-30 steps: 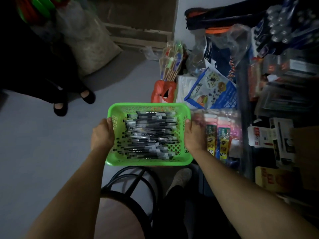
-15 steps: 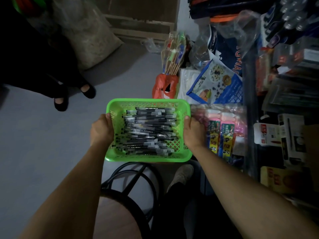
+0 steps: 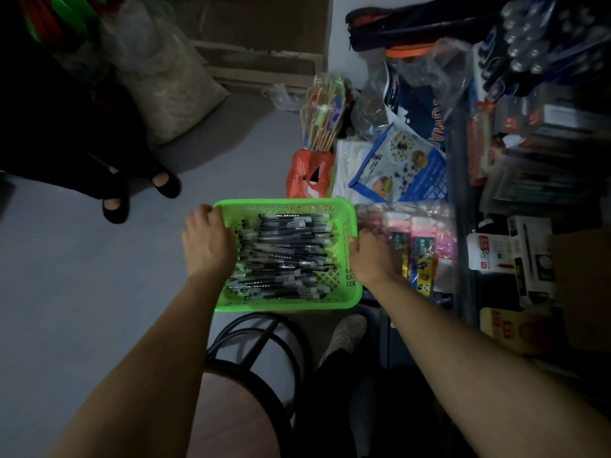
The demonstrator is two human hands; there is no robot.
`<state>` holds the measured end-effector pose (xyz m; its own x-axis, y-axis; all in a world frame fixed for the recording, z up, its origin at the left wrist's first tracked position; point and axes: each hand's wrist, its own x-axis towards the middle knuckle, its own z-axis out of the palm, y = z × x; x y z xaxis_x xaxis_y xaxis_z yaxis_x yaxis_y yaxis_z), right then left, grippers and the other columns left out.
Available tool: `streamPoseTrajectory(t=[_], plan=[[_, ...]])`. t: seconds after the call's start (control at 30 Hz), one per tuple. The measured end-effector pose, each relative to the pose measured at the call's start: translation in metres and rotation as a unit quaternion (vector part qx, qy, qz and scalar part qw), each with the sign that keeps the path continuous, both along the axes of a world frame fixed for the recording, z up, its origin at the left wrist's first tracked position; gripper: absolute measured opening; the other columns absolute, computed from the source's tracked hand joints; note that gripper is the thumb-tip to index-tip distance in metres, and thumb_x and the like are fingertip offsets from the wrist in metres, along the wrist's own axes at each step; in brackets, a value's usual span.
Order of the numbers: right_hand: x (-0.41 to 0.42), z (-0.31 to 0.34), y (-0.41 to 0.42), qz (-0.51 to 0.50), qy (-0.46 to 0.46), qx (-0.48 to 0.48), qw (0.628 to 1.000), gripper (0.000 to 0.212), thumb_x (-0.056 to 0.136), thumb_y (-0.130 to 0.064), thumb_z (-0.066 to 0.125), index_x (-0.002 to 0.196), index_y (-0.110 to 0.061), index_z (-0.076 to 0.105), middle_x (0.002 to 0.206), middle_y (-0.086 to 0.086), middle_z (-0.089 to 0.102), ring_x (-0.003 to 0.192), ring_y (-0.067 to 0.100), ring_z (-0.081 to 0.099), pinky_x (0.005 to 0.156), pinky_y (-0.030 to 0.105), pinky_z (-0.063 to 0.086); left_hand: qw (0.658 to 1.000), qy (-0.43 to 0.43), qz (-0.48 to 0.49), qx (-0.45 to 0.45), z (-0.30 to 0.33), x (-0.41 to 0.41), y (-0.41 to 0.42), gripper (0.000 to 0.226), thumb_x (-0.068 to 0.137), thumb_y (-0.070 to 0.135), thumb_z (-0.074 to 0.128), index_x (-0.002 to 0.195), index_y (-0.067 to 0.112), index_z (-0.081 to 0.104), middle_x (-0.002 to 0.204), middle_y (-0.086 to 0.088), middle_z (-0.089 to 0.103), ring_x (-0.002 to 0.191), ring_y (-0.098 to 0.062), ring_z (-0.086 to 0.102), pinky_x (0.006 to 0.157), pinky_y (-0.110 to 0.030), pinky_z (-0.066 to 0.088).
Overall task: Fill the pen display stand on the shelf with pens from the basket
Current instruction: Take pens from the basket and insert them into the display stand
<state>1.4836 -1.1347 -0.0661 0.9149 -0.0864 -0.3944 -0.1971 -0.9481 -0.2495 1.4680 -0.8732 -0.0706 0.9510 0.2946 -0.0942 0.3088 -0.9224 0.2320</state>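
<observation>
Green basket (image 3: 351, 226) of pens (image 3: 284, 256): I am gripping its rims, left hand (image 3: 206, 246), right hand (image 3: 373, 259); pen-picking step pending, next freeing one hand.

Green lattice basket (image 3: 284, 302), black pens (image 3: 284, 256)

This looks like a small shop that sells pens and school things. On the right stands a dark shelf (image 3: 463, 193) packed full of goods: rows of pens in packs (image 3: 529, 51), small boxes (image 3: 515, 246) with red labels, and bright packets (image 3: 416, 256) in clear wrap. More stock sits on the grey floor (image 3: 82, 276) by the wall, like a blue printed bag (image 3: 400, 166) and a bundle of sticks (image 3: 325, 117) in plastic. A green basket (image 3: 284, 304) holds many black pens (image 3: 284, 256) all alike.
</observation>
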Motion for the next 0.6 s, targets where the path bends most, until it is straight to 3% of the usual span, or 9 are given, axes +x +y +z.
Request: streamPoseTrajectory(t=[0.1, 0.2, 0.3, 0.4, 0.6], plan=[[0.0, 0.011, -0.004, 0.057, -0.028, -0.023, 0.998, 0.018, 0.096, -0.019, 0.048, 0.101, -0.008, 0.061, 0.092, 0.011, 0.066, 0.084, 0.03, 0.067, 0.068, 0.038, 0.056, 0.989, 0.016, -0.143, -0.021, 0.003, 0.009, -0.017, 0.042, 0.077, 0.003, 0.051, 0.118, -0.001, 0.058, 0.12, -0.023, 0.056, 0.107, -0.043, 0.052, 0.089, -0.048, 0.043], [0.003, 0.019, -0.009, 0.102, -0.051, -0.013, 0.993, 0.028, 0.092, -0.011, 0.05, 0.118, -0.005, 0.058, 0.106, 0.012, 0.065, 0.09, 0.03, 0.066, 0.074, 0.043, 0.057, 0.969, 0.086, -0.23, -0.026, 0.002, 0.019, -0.037, 0.047, 0.078, 0.003, 0.051, 0.126, 0.004, 0.055, 0.126, -0.018, 0.055, 0.113, -0.039, 0.052, 0.094, -0.045, 0.044], [0.007, 0.023, -0.016, 0.132, -0.064, -0.008, 0.989, 0.034, 0.091, -0.008, 0.049, 0.124, -0.004, 0.056, 0.118, 0.012, 0.063, 0.099, 0.029, 0.064, 0.082, 0.042, 0.056, 0.963, 0.139, -0.23, -0.019, -0.003, 0.031, -0.053, 0.05, 0.085, 0.008, 0.051, 0.136, 0.012, 0.047, 0.139, -0.01, 0.046, 0.123, -0.034, 0.046, 0.101, -0.041, 0.04], [0.011, 0.025, -0.021, 0.15, -0.07, -0.013, 0.986, 0.037, 0.09, -0.006, 0.048, 0.127, -0.005, 0.054, 0.124, 0.013, 0.061, 0.105, 0.028, 0.062, 0.087, 0.039, 0.052, 0.961, 0.157, -0.226, 0.001, -0.01, 0.038, -0.06, 0.048, 0.087, 0.012, 0.052, 0.135, 0.012, 0.046, 0.137, -0.011, 0.044, 0.122, -0.034, 0.044, 0.101, -0.042, 0.04], [0.017, 0.029, -0.024, 0.169, -0.066, -0.015, 0.983, 0.032, 0.089, -0.006, 0.047, 0.12, -0.005, 0.057, 0.119, 0.013, 0.061, 0.101, 0.028, 0.062, 0.079, 0.035, 0.051, 0.961, 0.175, -0.214, 0.032, -0.012, 0.043, -0.067, 0.049, 0.086, 0.019, 0.057, 0.133, 0.011, 0.045, 0.135, -0.013, 0.041, 0.124, -0.031, 0.039, 0.101, -0.041, 0.036]])
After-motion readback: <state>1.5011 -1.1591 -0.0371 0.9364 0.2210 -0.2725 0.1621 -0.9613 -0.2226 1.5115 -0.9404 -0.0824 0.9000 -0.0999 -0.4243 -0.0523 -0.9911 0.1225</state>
